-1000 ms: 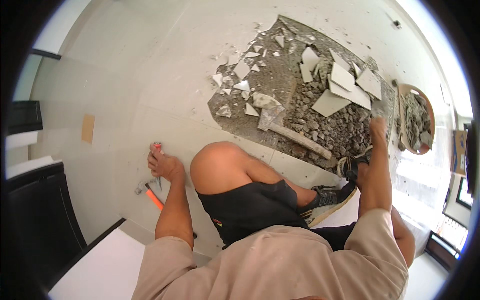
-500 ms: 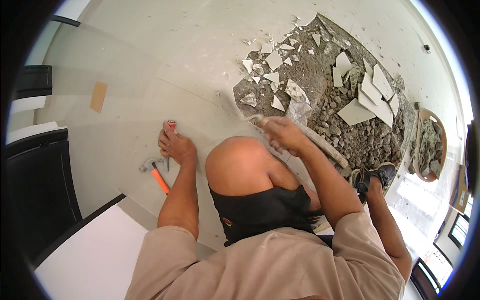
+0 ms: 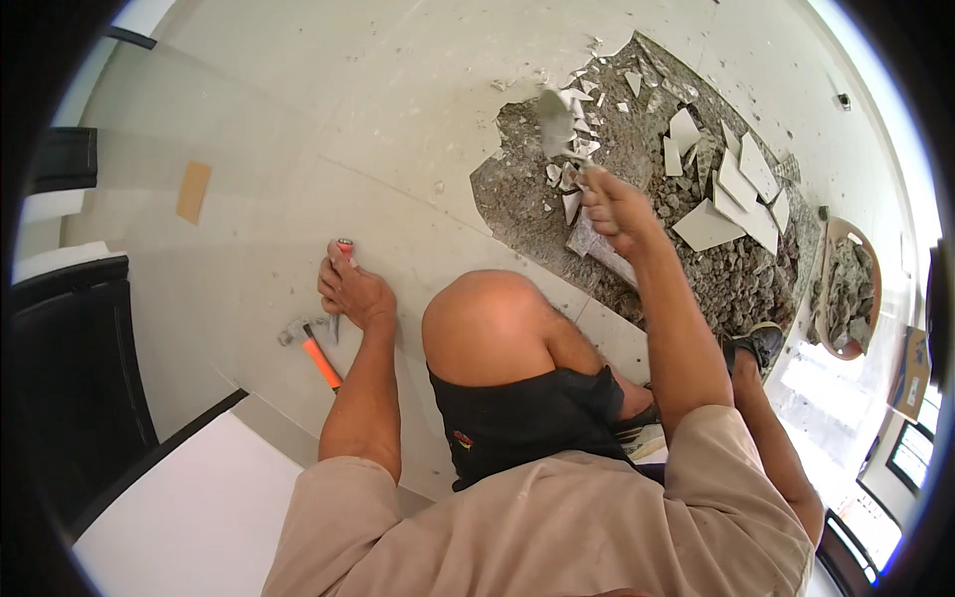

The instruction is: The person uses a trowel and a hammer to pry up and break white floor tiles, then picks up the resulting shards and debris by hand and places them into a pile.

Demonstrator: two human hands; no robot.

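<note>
My right hand [image 3: 617, 214] is closed on the handle of a grey trowel [image 3: 557, 119], whose blurred blade is over small tile fragments at the left part of the broken-out floor patch [image 3: 517, 189]. My left hand [image 3: 350, 289] rests on the tiled floor [image 3: 259, 199], wrapped round a steel chisel [image 3: 345, 249] with a red top. Just left of that hand lies a hammer [image 3: 320, 358] with an orange handle, its metal head pointing away from me. A pale slab [image 3: 589, 239] lies partly behind my right hand, beside grey rubble [image 3: 696, 289] and larger broken white tiles [image 3: 736, 189].
A brown tub [image 3: 865, 269] of rubble stands right of the patch, near a cardboard box [image 3: 910, 368]. A brown card [image 3: 194, 189] lies on the floor at left. Black furniture [image 3: 80, 368] and a white-topped surface [image 3: 179, 497] flank me on the left. My bent knee [image 3: 482, 318] is between my arms.
My right hand has swung left from the right side of the rubble, then forward with the trowel over the fragments. My left hand keeps hold of the chisel.
</note>
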